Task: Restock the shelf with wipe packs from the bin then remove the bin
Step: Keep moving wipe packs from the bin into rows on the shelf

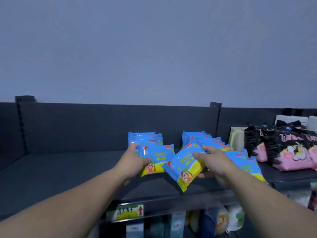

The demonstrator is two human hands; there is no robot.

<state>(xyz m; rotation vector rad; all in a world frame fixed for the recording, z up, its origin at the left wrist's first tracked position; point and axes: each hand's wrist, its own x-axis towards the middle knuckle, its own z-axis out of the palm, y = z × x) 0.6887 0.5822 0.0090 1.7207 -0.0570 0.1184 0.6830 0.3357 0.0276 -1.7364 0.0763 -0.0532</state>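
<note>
Blue and yellow wipe packs stand in two rows on the dark top shelf [60,169]. My left hand [135,158] grips the front pack of the left row [157,160], held upright at the shelf. My right hand [212,160] holds another wipe pack [184,167], tilted with its lower corner over the shelf's front edge. Behind it runs the right row of packs [211,140], and more packs [247,164] lie beyond my right wrist. The bin is not in view.
Black and pink packages [283,148] fill the shelf to the right, with a pale pack [236,140] behind them. A dark upright post [217,115] divides the back panel. A price label [127,212] hangs on the front edge; other goods sit on the shelf below.
</note>
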